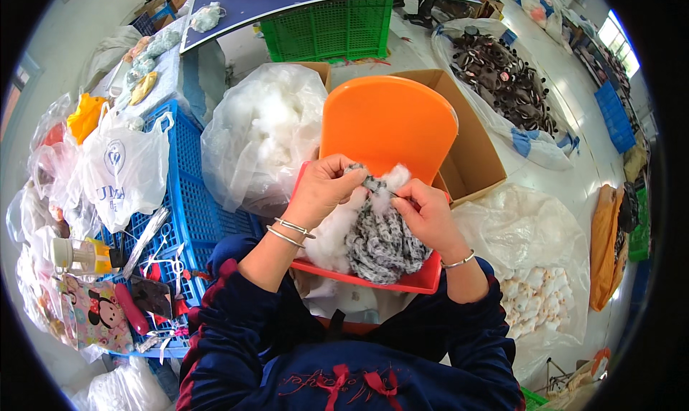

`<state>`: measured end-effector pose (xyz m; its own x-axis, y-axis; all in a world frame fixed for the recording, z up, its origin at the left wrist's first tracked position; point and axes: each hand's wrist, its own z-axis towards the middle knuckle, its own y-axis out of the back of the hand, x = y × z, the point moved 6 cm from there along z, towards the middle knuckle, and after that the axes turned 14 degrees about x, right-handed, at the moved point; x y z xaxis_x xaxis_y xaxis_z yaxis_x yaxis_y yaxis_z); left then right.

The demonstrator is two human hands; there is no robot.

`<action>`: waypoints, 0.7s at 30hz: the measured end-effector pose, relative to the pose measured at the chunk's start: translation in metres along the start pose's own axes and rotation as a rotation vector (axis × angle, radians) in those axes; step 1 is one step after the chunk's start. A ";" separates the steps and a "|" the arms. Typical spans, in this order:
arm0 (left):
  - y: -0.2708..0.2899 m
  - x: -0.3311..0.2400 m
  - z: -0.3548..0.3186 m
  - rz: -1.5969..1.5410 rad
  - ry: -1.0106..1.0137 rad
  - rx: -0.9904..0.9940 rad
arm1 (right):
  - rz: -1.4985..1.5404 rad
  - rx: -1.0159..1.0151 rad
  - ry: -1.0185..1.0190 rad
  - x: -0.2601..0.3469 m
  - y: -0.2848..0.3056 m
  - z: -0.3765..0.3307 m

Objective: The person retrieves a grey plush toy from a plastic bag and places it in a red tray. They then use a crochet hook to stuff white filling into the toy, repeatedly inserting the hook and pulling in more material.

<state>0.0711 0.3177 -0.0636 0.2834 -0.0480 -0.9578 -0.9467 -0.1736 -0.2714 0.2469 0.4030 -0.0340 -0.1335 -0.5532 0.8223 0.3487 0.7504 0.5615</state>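
Observation:
A grey-and-black knitted piece (384,242) of chunky yarn rests in a red tray (423,282) in front of me. My left hand (326,188) pinches its upper edge between thumb and fingers. On the other side of that edge my right hand (430,213) is closed too, thumb against forefinger, seemingly on the same knit; a thin dark tip shows by its fingers, too small to name. White stuffing (334,235) lies in the tray beside the knit, and a tuft (396,178) sticks up between my hands.
Behind the tray stands an orange chair back (391,120), with a cardboard box (466,138) to its right. A plastic bag of white stuffing (269,124) is at left. Scissors (177,267) lie on the blue crate (190,203). Dark plush pieces (502,77) fill a sack at far right.

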 end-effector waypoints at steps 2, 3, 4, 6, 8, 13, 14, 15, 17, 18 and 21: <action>-0.005 -0.002 0.003 0.041 0.054 0.058 | 0.057 -0.028 0.023 -0.002 -0.002 0.001; -0.008 -0.003 0.004 0.061 0.080 0.087 | 0.084 -0.043 0.033 -0.004 -0.004 0.002; -0.013 -0.001 0.003 0.039 0.082 0.101 | 0.172 -0.038 0.010 -0.008 -0.008 0.001; -0.024 0.004 -0.001 -0.001 0.082 0.128 | 0.348 -0.029 -0.033 -0.016 -0.020 0.001; -0.025 0.009 0.000 0.015 0.078 0.102 | 0.483 -0.037 -0.061 -0.021 -0.028 0.001; -0.015 0.016 0.004 0.123 0.031 -0.006 | 0.677 0.082 -0.135 -0.027 -0.026 0.007; -0.014 0.012 0.003 0.087 0.005 -0.039 | 0.657 0.118 -0.200 -0.025 -0.020 0.007; -0.012 0.004 0.001 0.052 -0.021 -0.073 | 0.637 0.155 -0.262 -0.018 -0.013 0.006; -0.003 -0.001 0.000 -0.101 -0.070 -0.125 | 0.545 0.241 -0.268 -0.017 -0.002 0.002; -0.001 -0.003 0.001 -0.060 -0.050 -0.094 | 0.433 0.220 -0.273 -0.022 0.008 -0.002; -0.007 0.000 0.003 0.078 0.093 0.059 | 0.413 0.040 -0.191 -0.034 0.029 -0.007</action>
<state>0.0770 0.3216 -0.0623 0.2186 -0.1509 -0.9641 -0.9731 -0.1073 -0.2038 0.2679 0.4406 -0.0465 -0.1608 -0.1313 0.9782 0.3730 0.9095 0.1833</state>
